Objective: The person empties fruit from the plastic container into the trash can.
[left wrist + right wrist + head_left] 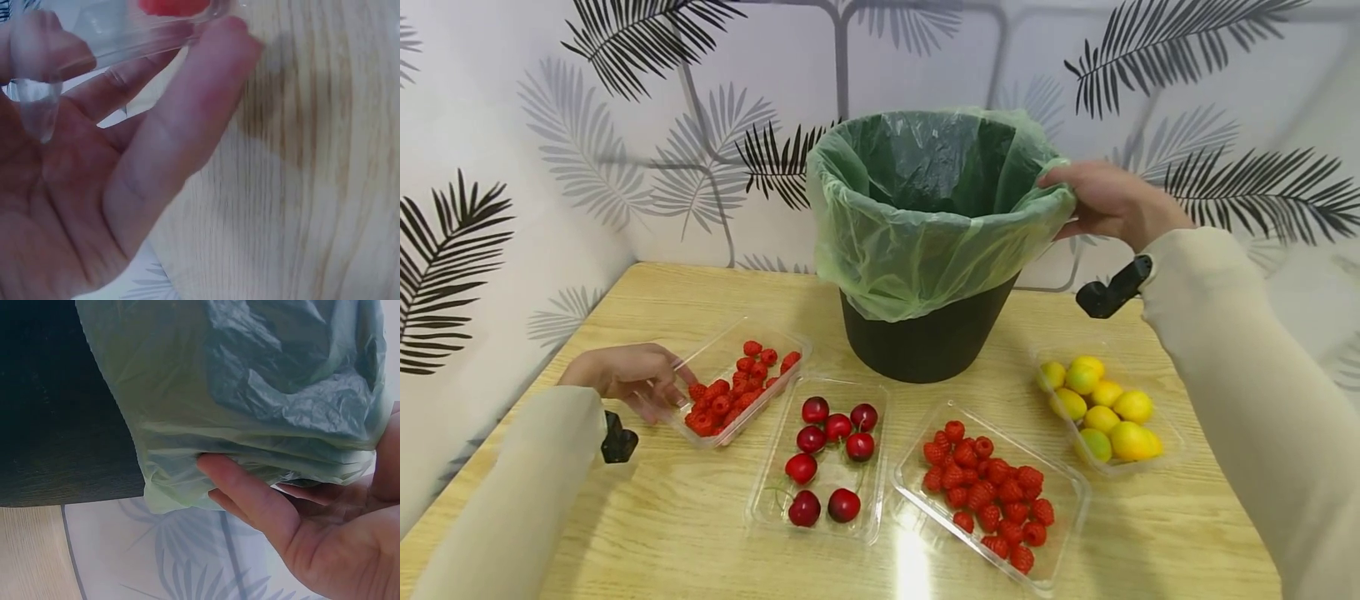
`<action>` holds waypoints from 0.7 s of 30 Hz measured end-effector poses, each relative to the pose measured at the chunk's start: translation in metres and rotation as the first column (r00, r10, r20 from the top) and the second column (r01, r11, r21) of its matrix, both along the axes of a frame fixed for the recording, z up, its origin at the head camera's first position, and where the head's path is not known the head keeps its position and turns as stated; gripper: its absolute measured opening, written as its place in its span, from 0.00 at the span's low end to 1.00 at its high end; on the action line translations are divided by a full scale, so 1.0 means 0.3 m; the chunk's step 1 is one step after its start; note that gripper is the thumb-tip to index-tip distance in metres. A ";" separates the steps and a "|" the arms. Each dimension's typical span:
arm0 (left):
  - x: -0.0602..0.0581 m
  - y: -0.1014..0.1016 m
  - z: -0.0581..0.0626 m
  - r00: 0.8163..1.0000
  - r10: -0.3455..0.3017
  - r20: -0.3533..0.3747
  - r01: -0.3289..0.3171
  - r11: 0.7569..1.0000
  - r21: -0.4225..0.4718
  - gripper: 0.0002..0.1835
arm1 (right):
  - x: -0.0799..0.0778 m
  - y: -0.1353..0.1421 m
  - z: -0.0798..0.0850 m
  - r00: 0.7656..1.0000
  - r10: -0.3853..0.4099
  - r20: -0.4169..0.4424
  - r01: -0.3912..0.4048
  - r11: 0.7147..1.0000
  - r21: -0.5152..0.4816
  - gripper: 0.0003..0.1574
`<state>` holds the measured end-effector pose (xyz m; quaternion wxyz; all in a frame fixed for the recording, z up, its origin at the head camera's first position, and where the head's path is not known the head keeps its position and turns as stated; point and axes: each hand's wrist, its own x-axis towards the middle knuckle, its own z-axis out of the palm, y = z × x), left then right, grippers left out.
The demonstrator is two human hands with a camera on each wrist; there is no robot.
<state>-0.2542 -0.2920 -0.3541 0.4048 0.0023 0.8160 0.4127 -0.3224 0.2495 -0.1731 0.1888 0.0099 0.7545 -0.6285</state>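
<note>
At the left of the head view, my left hand (638, 373) grips the near-left side of a clear plastic container (787, 385) of raspberries (721, 404). That container looks tilted, and in the left wrist view the thumb (187, 112) lies along its edge with the fingers beneath. My right hand (1108, 200) holds the right rim of a black trash bin (917, 337) lined with a pale green bag (917, 250). In the right wrist view its fingers (250, 490) press against the folded-over liner. The inside of the bin is lined by the bag, its bottom hidden.
Beside the left container lies a clear tray of cherries (801, 468). A second container of raspberries (992, 483) sits at front centre. One with yellow lemon-like fruits (1105, 404) stands at the right, near my right sleeve (1217, 358). A leaf-patterned wall covering (685, 125) hangs behind the wooden table (662, 500).
</note>
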 end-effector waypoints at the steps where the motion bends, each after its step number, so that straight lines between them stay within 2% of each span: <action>1: 0.000 0.003 0.001 1.000 -0.005 0.001 0.005 1.000 -0.004 0.33 | 0.000 0.000 0.000 1.000 -0.004 -0.003 0.004 1.000 0.003 0.06; 6: 0.008 0.012 -0.002 0.999 -0.033 0.002 0.033 0.999 -0.006 0.35 | 0.000 0.003 -0.002 1.000 -0.001 -0.008 0.001 1.000 0.004 0.06; 11: 0.016 0.008 -0.015 1.000 -0.023 -0.012 0.023 1.000 0.001 0.36 | 0.000 0.002 -0.004 1.000 0.000 -0.013 0.000 1.000 0.006 0.06; 17: 0.025 -0.004 -0.030 1.000 0.010 -0.010 -0.009 0.993 0.119 0.32 | 0.004 -0.001 -0.003 1.000 0.007 -0.023 -0.007 1.000 0.015 0.08; 21: 0.034 -0.010 -0.036 1.000 -0.003 -0.020 0.008 0.971 0.238 0.28 | 0.008 0.000 -0.001 1.000 0.008 -0.028 -0.007 1.000 0.021 0.06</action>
